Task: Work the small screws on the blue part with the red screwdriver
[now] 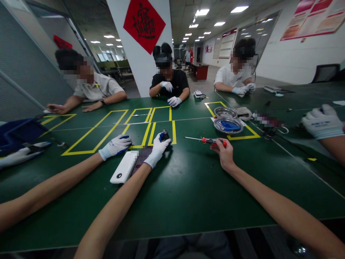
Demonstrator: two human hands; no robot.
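Fingers [229, 144] of the bare right hand [227, 155] grip a thin-shafted metal screwdriver with a red-and-black handle [207, 140]; the white-and-blue gloved left hand [160, 147] clasps a small black knob-topped part [165, 135] over the green tabletop [188, 190]. Screwdriver and part sit apart, seemingly being readied, so the next move likely calls for steady alignment.
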